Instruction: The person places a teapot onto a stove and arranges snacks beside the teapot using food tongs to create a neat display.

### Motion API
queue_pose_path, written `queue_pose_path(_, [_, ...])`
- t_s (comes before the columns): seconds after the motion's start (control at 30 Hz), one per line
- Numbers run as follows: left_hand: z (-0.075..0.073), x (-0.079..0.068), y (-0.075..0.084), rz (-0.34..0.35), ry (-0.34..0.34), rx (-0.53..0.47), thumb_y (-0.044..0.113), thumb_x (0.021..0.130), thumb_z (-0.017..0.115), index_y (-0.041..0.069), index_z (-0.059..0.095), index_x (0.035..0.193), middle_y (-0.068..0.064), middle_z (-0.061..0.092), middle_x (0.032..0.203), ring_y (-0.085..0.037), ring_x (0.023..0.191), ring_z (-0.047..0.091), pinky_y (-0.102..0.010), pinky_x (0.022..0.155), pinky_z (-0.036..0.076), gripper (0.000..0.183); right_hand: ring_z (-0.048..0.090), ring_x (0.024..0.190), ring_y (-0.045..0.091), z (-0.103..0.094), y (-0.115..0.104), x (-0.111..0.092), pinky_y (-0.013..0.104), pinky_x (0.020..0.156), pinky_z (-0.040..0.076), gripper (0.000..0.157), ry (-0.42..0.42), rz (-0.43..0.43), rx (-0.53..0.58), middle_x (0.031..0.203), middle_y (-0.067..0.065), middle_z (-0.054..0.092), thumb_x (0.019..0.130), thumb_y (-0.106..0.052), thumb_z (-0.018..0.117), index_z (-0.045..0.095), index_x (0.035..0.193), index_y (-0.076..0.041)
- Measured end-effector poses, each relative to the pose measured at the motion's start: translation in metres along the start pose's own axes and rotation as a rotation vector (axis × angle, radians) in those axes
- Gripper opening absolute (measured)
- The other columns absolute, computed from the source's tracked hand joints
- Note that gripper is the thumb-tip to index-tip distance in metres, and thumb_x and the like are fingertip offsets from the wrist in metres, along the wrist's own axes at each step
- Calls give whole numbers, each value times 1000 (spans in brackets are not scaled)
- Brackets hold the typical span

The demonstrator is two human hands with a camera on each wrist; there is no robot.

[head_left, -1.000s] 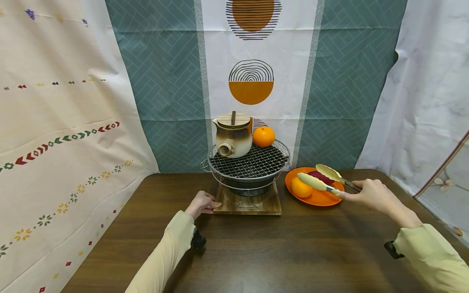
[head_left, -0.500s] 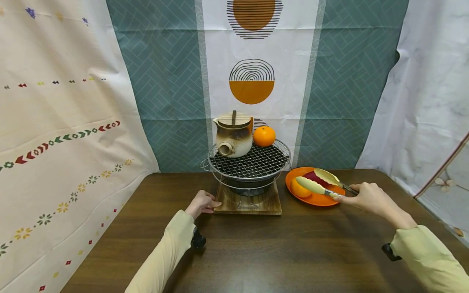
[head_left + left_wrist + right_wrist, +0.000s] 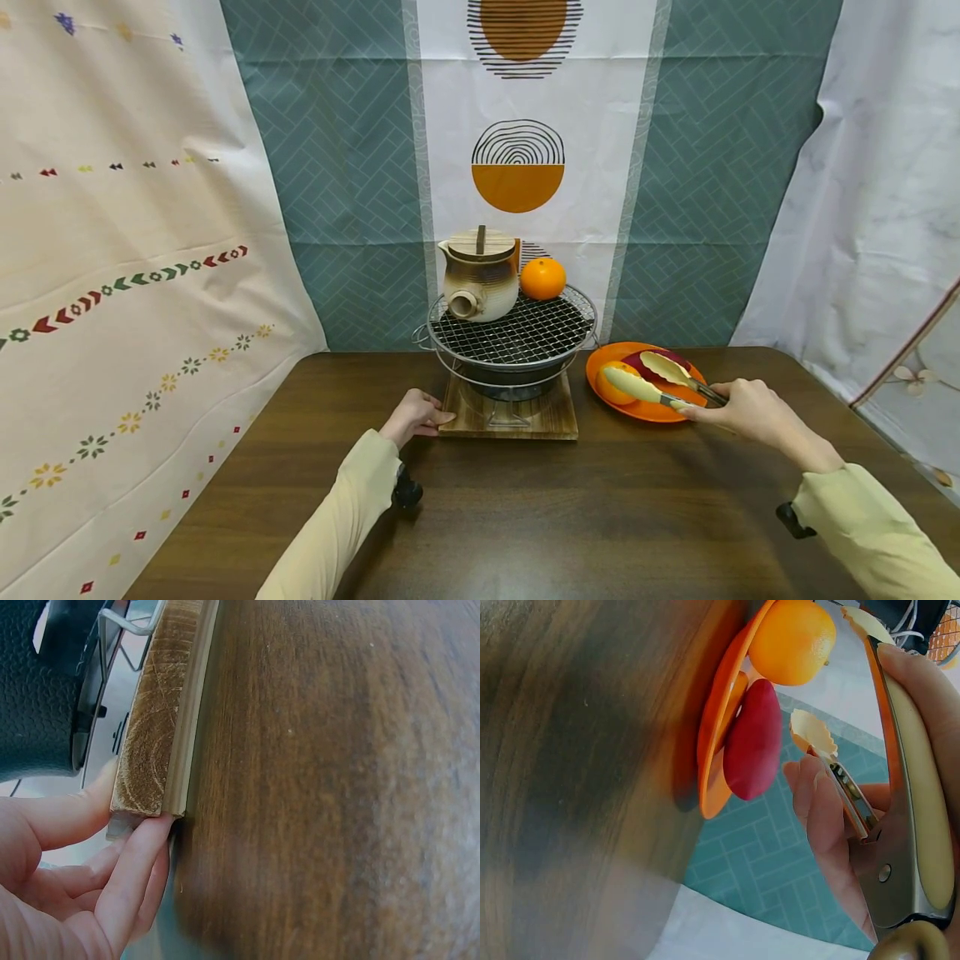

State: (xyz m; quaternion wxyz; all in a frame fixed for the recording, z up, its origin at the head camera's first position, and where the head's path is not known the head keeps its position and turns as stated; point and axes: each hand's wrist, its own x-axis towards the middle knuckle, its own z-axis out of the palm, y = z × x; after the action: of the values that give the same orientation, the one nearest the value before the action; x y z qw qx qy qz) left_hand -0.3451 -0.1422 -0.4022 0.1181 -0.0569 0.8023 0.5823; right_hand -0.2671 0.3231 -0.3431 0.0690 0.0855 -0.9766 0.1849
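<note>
My left hand (image 3: 416,412) pinches the left front corner of a square wooden board (image 3: 551,423), thumb on top and fingers at its side and underside in the left wrist view. In my right hand (image 3: 757,417) is a pair of tongs (image 3: 889,881) with cream tips, its arms spread apart. The tips hang over an orange plate (image 3: 660,412) on the right. On that plate lie an orange (image 3: 793,641) and a dark red oblong thing like a sweet potato (image 3: 754,740). In the head view one tip overlaps the orange; the other overlaps the red piece. Nothing sits between the tips.
A round grill (image 3: 517,337) with a mesh top stands on the board. It carries a clay teapot (image 3: 491,292) with a wooden lid and side handle, and another orange (image 3: 543,278). A patterned cloth (image 3: 345,208) hangs behind the brown table (image 3: 585,517).
My right hand and the tongs have moved a little left and lower over the plate, one tip coming across the orange. My left hand stays at the board's corner.
</note>
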Motion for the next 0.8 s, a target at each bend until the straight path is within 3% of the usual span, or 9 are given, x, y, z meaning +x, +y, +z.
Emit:
queue_pose_path(0.2, [0,1,0,2,-3,-1,-1,76,70,-16,49,103,-14,51,81,-20,62,52,-37,64,51,37,42,52,16,4,0,1,30,46,32,46,12,-24,-23,54,-3,35,73,-59,64,60,75,-13])
queue_pose_path(0.3, [0,1,0,1,-4,-2,0,76,70,-16,50,104,-13,52,81,-20,62,52,-37,65,51,38,48,59,18,5,0,2,34,50,38,59,11,-26,-24,63,4,51,72,-59,65,67,89,-3])
queue_pose_path(0.4, [0,2,-1,3,-3,-3,0,76,71,-16,50,105,-13,52,80,-20,62,52,-37,65,51,39,52,65,21,7,1,3,36,54,43,77,2,-19,-16,76,11,60,71,-60,65,62,106,8])
queue_pose_path(0.47, [0,2,-1,4,-5,-3,0,76,70,-16,50,105,-13,53,80,-20,62,52,-37,65,51,38,53,65,20,8,1,3,37,54,44,82,-4,-17,-11,80,14,62,70,-60,66,59,109,12])
queue_pose_path(0.8, [0,2,-1,8,-9,1,1,77,70,-17,50,106,-14,53,82,-21,65,53,-38,66,51,39,49,62,19,11,0,3,32,52,40,78,-24,4,-2,71,4,57,70,-59,66,61,104,11])
